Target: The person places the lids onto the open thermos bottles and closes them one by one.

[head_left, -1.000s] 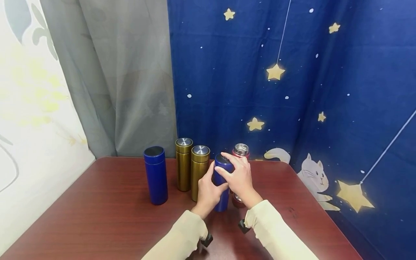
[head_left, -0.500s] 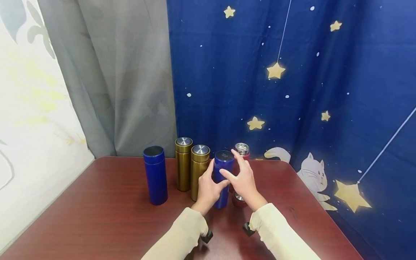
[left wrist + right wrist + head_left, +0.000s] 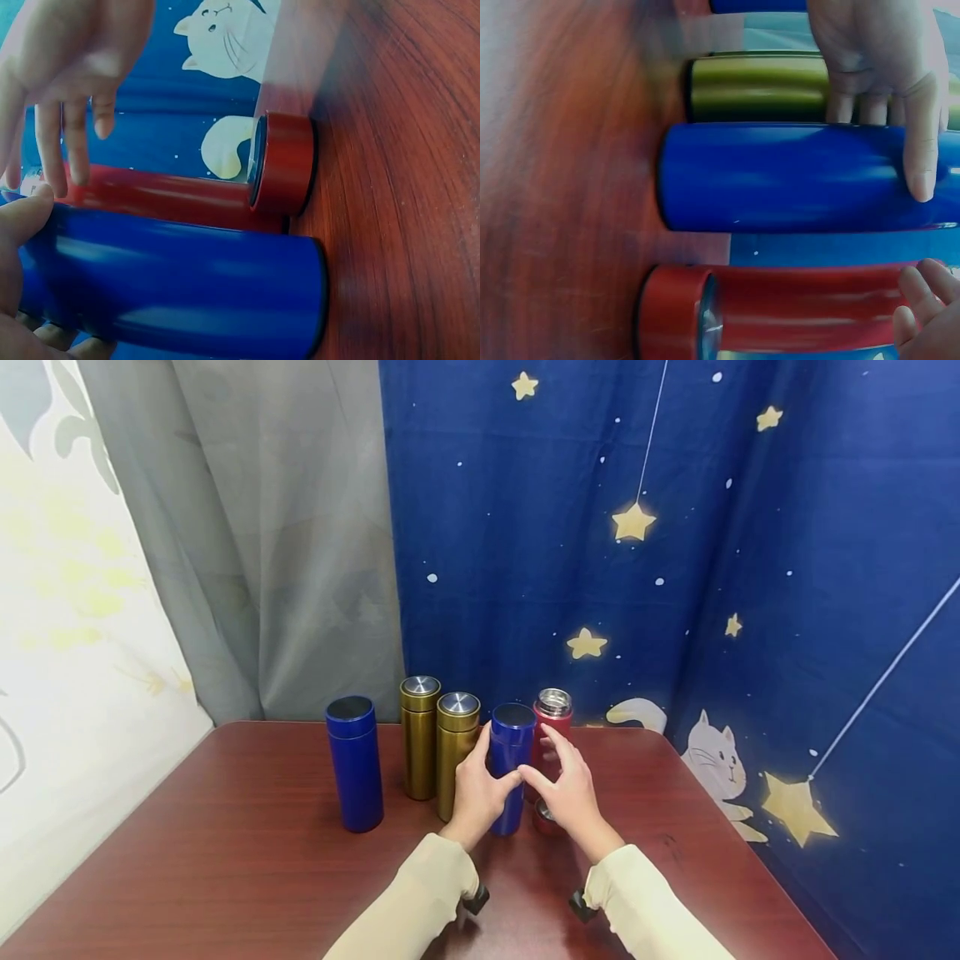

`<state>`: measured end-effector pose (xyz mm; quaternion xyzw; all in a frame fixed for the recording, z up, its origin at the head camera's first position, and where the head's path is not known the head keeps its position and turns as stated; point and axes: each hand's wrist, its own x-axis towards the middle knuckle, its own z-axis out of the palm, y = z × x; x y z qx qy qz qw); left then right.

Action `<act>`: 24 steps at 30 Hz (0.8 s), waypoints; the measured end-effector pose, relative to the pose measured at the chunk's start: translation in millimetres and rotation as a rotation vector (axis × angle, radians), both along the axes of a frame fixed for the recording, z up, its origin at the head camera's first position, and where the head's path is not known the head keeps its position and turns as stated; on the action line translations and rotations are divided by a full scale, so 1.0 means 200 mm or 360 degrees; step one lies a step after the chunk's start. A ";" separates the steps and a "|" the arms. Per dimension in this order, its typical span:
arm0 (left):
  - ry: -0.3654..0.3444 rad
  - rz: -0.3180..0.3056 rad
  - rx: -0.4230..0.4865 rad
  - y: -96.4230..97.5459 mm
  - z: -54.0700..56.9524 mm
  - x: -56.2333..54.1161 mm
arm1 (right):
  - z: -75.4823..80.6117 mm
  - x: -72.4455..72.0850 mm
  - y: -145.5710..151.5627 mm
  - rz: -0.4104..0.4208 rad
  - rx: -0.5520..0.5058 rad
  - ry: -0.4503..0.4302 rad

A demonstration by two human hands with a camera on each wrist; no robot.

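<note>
My left hand [image 3: 477, 789] grips a blue thermos [image 3: 515, 743] standing upright with its lid on. The thumb lies along its side in the right wrist view; the other fingers go behind. My right hand [image 3: 570, 789] has spread, bent fingers between that thermos and an open red thermos [image 3: 557, 728]. It holds nothing; whether its fingertips touch the red thermos I cannot tell. A red lid [image 3: 285, 163] sits on the table in front of the red thermos, and my right forearm partly covers neither in the left wrist view.
Two gold thermoses [image 3: 420, 752] with silver-topped lids stand just left of the gripped one. Another blue thermos [image 3: 356, 768] is farther left. All stand on a reddish-brown table [image 3: 247, 852], backed by a grey curtain [image 3: 315, 543] and a blue starry curtain [image 3: 510, 543].
My right hand has come off the top of the blue thermos and moved right and down. The left hand keeps its grip, and the thermos top is now uncovered.
</note>
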<state>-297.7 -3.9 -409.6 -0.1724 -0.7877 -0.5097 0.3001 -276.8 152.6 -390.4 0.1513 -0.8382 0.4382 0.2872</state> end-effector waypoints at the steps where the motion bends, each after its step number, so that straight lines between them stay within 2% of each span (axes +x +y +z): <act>1: 0.0007 -0.0002 -0.0003 0.00 0.00 0.00 | -0.01 0.00 0.01 0.0000 0.0004 -0.0002; 11: -0.0014 0.0000 0.0046 0.01 0.00 -0.04 | -0.11 0.03 0.06 -0.0012 0.0103 -0.0002; 15: -0.0020 0.0015 0.0036 0.01 0.01 -0.05 | -0.15 0.04 0.08 -0.0071 0.0217 0.0010; 19: -0.0027 0.0024 0.0029 0.01 0.01 -0.06 | -0.19 0.03 0.10 -0.0129 0.0336 -0.0043; 24: -0.0067 0.0030 0.0046 0.01 0.01 -0.08 | -0.22 0.03 0.13 -0.0158 0.0395 -0.0131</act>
